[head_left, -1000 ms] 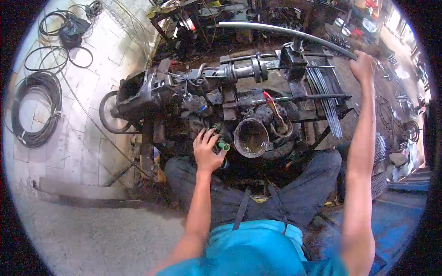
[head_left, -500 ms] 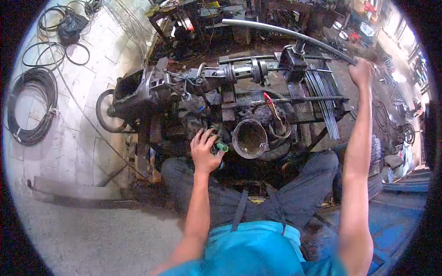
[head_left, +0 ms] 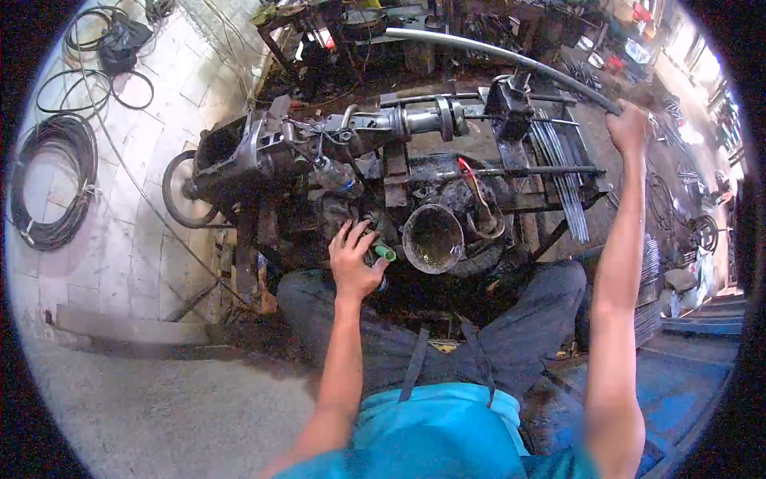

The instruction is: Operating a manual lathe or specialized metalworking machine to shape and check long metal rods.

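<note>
In my right hand (head_left: 629, 126), closed around its near end, is a long grey metal bar (head_left: 511, 62). It extends leftward over a dark clamp block (head_left: 508, 108) on the machine, whose short upright post meets or passes just under it. My left hand (head_left: 353, 262) rests over dark, greasy parts at the machine's front, fingers spread and bent. A green tube-shaped handle (head_left: 384, 252) pokes out between thumb and forefinger; whether the hand grips it I cannot tell. Just right of it sits a round, dirty metal bowl (head_left: 433, 239). A plastic bottle (head_left: 337, 177) lies beyond the left hand.
Thin metal rods (head_left: 562, 180) lie on the machine's right end. A red-handled tool (head_left: 471, 177) stands behind the bowl. A wheel (head_left: 187, 189) is at the machine's left end. Coiled cable (head_left: 54, 182) lies on the tiled floor. My knees flank the machine's front.
</note>
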A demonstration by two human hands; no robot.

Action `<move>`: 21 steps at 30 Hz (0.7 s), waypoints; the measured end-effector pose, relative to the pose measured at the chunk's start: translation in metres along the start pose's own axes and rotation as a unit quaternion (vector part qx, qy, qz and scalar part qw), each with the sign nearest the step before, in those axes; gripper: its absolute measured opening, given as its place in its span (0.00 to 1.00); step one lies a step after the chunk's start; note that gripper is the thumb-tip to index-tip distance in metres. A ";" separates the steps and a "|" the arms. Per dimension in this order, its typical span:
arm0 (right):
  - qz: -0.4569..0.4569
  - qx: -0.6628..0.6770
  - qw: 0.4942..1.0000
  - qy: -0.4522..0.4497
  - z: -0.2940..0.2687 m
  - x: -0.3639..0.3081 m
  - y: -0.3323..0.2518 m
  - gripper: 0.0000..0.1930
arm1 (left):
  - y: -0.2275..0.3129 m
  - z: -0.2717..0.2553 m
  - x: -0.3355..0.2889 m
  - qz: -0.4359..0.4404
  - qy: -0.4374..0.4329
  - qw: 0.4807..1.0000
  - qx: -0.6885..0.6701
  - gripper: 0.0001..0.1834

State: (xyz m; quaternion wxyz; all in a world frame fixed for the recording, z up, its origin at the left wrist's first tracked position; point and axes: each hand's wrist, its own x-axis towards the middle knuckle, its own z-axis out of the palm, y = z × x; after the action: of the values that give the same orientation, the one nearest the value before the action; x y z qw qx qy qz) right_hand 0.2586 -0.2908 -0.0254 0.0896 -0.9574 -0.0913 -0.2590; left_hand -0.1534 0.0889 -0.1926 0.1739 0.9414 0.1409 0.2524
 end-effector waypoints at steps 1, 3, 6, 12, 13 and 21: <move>0.000 0.000 1.000 0.000 0.005 0.000 0.002 0.17 | -0.002 0.001 0.000 -0.001 0.001 1.000 0.001 0.24; 0.004 0.008 1.000 0.025 0.005 -0.001 0.000 0.18 | -0.002 0.002 0.000 -0.001 0.003 1.000 0.002 0.24; 0.016 0.000 1.000 -0.010 -0.003 0.002 -0.004 0.20 | -0.001 0.004 0.001 -0.002 0.008 1.000 0.002 0.24; -0.036 0.013 0.998 0.054 -0.010 -0.002 -0.011 0.14 | 0.000 0.001 0.000 0.001 0.008 1.000 -0.004 0.24; -0.035 0.013 0.998 0.055 -0.012 -0.001 -0.012 0.14 | -0.001 0.001 0.000 0.002 0.004 1.000 0.006 0.24; -0.007 0.025 0.999 0.031 -0.013 -0.011 -0.012 0.15 | 0.002 -0.001 -0.002 -0.003 0.008 1.000 -0.007 0.24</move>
State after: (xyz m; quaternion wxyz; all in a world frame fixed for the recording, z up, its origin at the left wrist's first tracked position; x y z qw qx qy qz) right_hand 0.2402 -0.2831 -0.0185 0.1142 -0.9458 -0.1020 -0.2865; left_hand -0.1552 0.0867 -0.1916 0.1803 0.9376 0.1432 0.2606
